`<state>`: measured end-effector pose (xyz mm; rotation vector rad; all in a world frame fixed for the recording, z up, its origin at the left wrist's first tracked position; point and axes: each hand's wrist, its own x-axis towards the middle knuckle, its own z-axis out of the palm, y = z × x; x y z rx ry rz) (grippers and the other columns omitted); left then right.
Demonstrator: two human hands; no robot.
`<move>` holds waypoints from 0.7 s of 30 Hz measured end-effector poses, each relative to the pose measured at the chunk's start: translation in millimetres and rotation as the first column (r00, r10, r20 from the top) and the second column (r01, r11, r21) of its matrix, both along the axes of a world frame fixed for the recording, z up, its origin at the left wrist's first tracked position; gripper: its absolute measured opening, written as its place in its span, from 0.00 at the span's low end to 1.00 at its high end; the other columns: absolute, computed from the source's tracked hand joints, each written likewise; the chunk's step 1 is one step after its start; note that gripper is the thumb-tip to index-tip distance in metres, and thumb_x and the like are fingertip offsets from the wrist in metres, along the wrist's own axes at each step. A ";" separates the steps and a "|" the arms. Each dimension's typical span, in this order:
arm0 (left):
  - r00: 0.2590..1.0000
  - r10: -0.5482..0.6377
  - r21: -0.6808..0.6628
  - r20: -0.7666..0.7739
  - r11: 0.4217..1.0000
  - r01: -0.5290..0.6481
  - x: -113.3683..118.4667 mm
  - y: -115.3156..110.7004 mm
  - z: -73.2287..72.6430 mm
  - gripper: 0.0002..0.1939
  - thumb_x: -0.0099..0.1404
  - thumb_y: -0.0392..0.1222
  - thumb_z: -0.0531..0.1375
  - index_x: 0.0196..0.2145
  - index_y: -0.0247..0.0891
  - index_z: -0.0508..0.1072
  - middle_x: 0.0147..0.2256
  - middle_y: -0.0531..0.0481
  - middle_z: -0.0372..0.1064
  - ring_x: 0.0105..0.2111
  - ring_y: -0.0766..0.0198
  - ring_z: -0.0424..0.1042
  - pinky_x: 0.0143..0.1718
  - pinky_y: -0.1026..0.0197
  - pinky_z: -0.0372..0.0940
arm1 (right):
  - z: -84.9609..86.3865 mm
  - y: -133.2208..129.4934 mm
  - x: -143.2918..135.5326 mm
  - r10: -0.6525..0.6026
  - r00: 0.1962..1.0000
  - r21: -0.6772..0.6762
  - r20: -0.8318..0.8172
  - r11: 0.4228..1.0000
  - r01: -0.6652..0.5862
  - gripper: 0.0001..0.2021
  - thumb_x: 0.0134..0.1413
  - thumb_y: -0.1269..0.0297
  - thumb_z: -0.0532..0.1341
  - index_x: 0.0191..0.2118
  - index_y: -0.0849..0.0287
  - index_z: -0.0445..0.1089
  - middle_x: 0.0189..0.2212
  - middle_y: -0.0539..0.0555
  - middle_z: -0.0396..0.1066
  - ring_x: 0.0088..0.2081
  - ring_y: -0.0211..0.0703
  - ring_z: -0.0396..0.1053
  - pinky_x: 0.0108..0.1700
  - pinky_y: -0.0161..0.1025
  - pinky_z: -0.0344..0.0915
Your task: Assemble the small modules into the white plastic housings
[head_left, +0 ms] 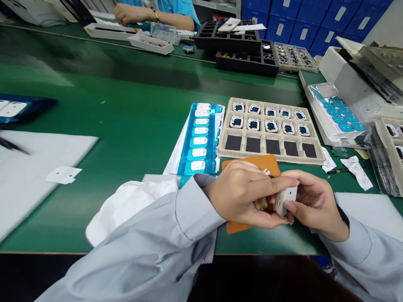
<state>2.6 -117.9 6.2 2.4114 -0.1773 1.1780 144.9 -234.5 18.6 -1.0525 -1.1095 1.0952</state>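
Grasping a small white block (287, 199) between both hands, in the lower right of the frame: reaching the left hand (250, 193) across it, keeping a finger along its top edge, and pressing the thumb of the right hand (319, 205) against its face. Overlapping an orange plate (252, 162), partly covered by the left hand. Facing, right of center, a beige tray (222, 144) carrying ten white-rimmed parts (253, 124) in its two upper rows and showing dark panels (272, 147) in the five lower compartments. Working below black trays (220, 44), stacked at upper center and bearing papers on top, and near a clear compartment box (299, 68) containing many tiny pieces. Having also, at upper left of center, a shallow white box (147, 47) holding small items too blurred to identify, and, at right, a white carton (321, 130) bearing plastic-wrapped blue squares (341, 119).
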 end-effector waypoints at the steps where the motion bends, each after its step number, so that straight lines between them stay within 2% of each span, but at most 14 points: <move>1: 1.000 0.002 -0.002 0.000 1.000 -0.002 -0.1 -0.3 -0.2 0.21 0.59 0.43 0.65 0.49 0.35 0.70 0.22 0.58 0.74 0.21 0.70 0.71 0.21 0.66 0.57 | 0.0 0.0 0.2 0.007 1.000 0.002 -0.009 1.000 -0.007 0.10 0.51 0.67 0.69 0.40 0.59 0.73 0.27 0.51 0.73 0.23 0.35 0.67 0.19 0.28 0.63; 5: 1.000 0.002 -0.009 -0.008 1.000 -0.002 -0.3 -0.7 -0.8 0.20 0.60 0.42 0.64 0.49 0.37 0.69 0.23 0.58 0.74 0.22 0.70 0.72 0.22 0.66 0.58 | 0.0 -0.2 0.9 0.035 0.998 0.011 -0.044 0.999 -0.035 0.11 0.51 0.73 0.67 0.41 0.58 0.74 0.28 0.50 0.74 0.23 0.34 0.68 0.20 0.27 0.64; 15: 1.000 -0.003 -0.014 -0.008 1.000 0.003 0.7 -0.6 0.5 0.20 0.59 0.43 0.64 0.48 0.36 0.70 0.22 0.58 0.74 0.21 0.70 0.71 0.22 0.67 0.58 | 0.6 0.1 0.3 0.038 0.997 -0.003 -0.064 0.999 -0.038 0.11 0.50 0.75 0.66 0.41 0.57 0.74 0.28 0.49 0.75 0.24 0.33 0.68 0.21 0.26 0.64; 21: 1.000 -0.001 -0.012 -0.012 1.000 0.000 0.9 -0.7 0.7 0.20 0.59 0.43 0.64 0.48 0.37 0.69 0.21 0.59 0.72 0.21 0.70 0.71 0.22 0.67 0.58 | 2.5 0.8 -0.4 0.006 0.999 -0.029 -0.034 1.000 -0.007 0.09 0.50 0.69 0.68 0.38 0.60 0.73 0.25 0.51 0.73 0.21 0.34 0.66 0.18 0.28 0.63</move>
